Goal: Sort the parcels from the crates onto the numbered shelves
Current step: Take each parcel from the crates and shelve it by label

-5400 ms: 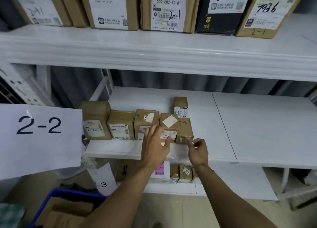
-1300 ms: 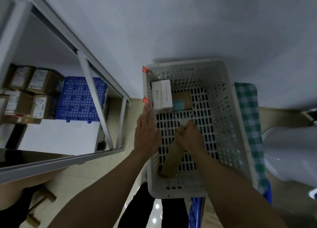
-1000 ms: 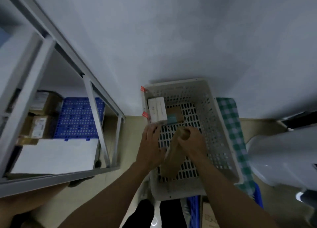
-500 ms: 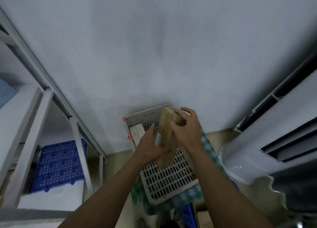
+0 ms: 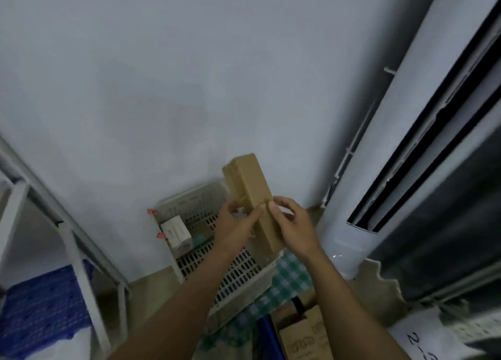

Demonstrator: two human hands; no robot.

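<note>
A long brown cardboard parcel [image 5: 249, 188] is held up in front of the wall, tilted, above the white slotted crate [image 5: 238, 278]. My left hand [image 5: 238, 225] grips its left side and my right hand [image 5: 291, 225] grips its right side near the lower end. A white box [image 5: 176, 230] and a smaller parcel with a teal patch [image 5: 202, 239] lie in the crate's far end. The face of the long parcel shows no label from here.
A white metal shelf frame [image 5: 73, 240] stands at the left over a blue pallet [image 5: 40, 305]. A tall white air conditioner [image 5: 385, 142] rises at the right. Green checked cloth [image 5: 287, 281] lies under the crate. A brown box [image 5: 303, 340] sits below; a paper label [image 5: 423, 346] at the bottom right.
The long parcel has been lifted out of the crate and raised higher, now held by both hands. My view has swung up and right, toward the air conditioner.
</note>
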